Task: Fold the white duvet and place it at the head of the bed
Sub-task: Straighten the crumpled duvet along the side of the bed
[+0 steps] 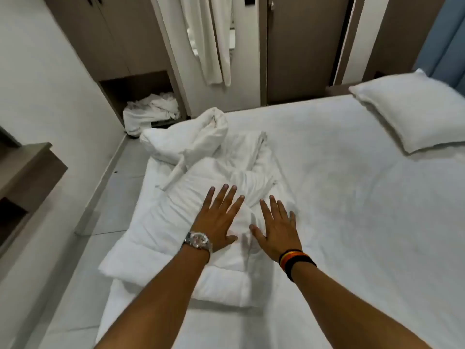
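Note:
The white duvet [201,172] lies bunched and crumpled along the left side of the bed [352,197], one part hanging over the left edge. My left hand [217,217], with a watch on the wrist, rests flat on the duvet with fingers spread. My right hand [276,227], with a striped wristband, lies flat beside it, fingers apart, also on the duvet. Neither hand grips the fabric. A white pillow [412,109] sits at the far right of the bed.
A tiled floor strip [100,197] runs left of the bed. A brown shelf unit [25,172] juts out at the left. Crumpled white linen [151,109] fills a low wardrobe niche. White towels [208,34] hang ahead beside a brown door [302,46].

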Demonstrator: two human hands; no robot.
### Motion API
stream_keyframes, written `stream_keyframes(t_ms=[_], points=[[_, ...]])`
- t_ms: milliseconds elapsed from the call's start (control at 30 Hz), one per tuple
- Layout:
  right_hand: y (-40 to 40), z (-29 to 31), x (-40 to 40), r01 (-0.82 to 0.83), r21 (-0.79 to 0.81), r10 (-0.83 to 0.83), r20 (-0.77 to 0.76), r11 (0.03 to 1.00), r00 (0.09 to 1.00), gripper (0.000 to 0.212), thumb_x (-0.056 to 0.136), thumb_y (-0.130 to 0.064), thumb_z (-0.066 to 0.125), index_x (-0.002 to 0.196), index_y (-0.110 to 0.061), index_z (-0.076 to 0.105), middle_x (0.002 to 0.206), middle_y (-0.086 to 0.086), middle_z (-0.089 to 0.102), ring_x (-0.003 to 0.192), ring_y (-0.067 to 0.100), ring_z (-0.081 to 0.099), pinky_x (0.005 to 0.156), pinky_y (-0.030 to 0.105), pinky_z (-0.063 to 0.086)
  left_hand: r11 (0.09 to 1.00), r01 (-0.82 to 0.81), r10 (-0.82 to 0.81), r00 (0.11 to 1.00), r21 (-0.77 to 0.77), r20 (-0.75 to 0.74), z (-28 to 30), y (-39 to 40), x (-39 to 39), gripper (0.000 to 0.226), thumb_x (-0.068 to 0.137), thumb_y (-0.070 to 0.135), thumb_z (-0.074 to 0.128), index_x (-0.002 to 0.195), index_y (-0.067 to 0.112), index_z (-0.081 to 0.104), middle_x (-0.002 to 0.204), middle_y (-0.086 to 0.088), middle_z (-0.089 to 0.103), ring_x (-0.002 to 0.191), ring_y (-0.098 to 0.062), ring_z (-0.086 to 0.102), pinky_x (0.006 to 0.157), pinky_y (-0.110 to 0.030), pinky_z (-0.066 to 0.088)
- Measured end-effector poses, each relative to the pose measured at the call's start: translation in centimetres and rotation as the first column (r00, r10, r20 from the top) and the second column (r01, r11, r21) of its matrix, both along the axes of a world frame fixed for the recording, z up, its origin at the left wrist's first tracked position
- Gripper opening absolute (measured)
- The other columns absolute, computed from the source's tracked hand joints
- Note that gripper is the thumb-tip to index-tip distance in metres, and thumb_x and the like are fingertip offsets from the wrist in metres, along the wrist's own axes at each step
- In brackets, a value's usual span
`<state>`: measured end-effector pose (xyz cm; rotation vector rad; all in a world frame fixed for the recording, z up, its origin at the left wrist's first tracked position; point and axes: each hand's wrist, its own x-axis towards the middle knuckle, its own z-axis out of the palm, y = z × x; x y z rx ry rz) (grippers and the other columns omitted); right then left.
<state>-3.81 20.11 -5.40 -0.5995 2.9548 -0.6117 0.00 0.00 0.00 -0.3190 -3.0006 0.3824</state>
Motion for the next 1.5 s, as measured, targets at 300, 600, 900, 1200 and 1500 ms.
stream_keyframes(t_ms=[300, 600, 900, 1200, 1500], points=[[-2.3, -8.4, -0.7, 0.128, -0.316, 0.007, 0.395, 0.940, 0.919, 0.119, 0.082, -0.076, 0.065, 0.166, -0.023, 0.000, 0.173, 0.002, 0.017, 0.157, 0.023, 0.025, 0.125, 0.043, 0.030, 0.886, 0.185, -0.032, 0.939, -0.425, 0.342, -3.8, 1.5, -7.5, 0.132, 0.061, 0.064, 0.086, 0.162, 0.016, 0.015, 0.166, -0.016, 0.024, 0.156, -0.039, 0.003, 0.121, -0.061, -0.013], [-2.7, -5.3, 3.8, 0.172, -0.427, 0.015, 0.401, 0.888, 0.916, 0.049, 0.091, -0.039, 0.074, 0.136, -0.024, 0.059, 0.128, -0.001, 0.071, 0.114, 0.021, 0.067, 0.089, 0.025, 0.045, 0.857, 0.338, -0.213, 0.920, -0.389, 0.330, -2.1, 1.5, -3.0, 0.040, 0.064, 0.044, 0.090, 0.096, 0.024, 0.079, 0.101, -0.001, 0.072, 0.104, -0.029, 0.062, 0.119, -0.051, 0.031], [-6.0, 3.0, 19.5, 0.220, -0.433, -0.020, 0.421, 0.874, 0.907, 0.033, 0.095, -0.035, 0.065, 0.129, -0.030, 0.064, 0.117, -0.006, 0.074, 0.104, 0.019, 0.068, 0.090, 0.030, 0.053, 0.841, 0.501, -0.408, 0.836, -0.206, 0.368, 4.8, -3.4, 9.8, 0.037, 0.060, 0.036, 0.093, 0.092, 0.024, 0.081, 0.103, -0.003, 0.071, 0.111, -0.030, 0.063, 0.119, -0.058, 0.030], [-13.8, 6.9, 42.1, 0.410, -0.482, -0.177, 0.457, 0.774, 0.872, 0.024, 0.091, -0.029, 0.067, 0.115, -0.025, 0.070, 0.107, -0.004, 0.075, 0.094, 0.020, 0.069, 0.086, 0.038, 0.058, 0.780, 0.610, -0.498, 0.739, -0.139, 0.454, 8.6, -9.6, 28.1, 0.034, 0.087, 0.031, 0.075, 0.120, 0.025, 0.072, 0.144, 0.003, 0.058, 0.153, -0.027, 0.026, 0.124, -0.060, 0.005], [-14.2, 1.4, 59.3, 0.590, -0.299, -0.324, 0.612, 0.750, 0.722, 0.018, 0.088, -0.035, 0.068, 0.104, -0.026, 0.068, 0.097, 0.000, 0.076, 0.089, 0.023, 0.070, 0.081, 0.041, 0.059, 0.568, 0.817, -0.766, 0.479, 0.101, 0.429, -1.0, -9.4, 42.1, 0.026, 0.072, 0.019, 0.087, 0.096, 0.020, 0.079, 0.122, -0.004, 0.072, 0.139, -0.033, 0.050, 0.118, -0.062, 0.025]])
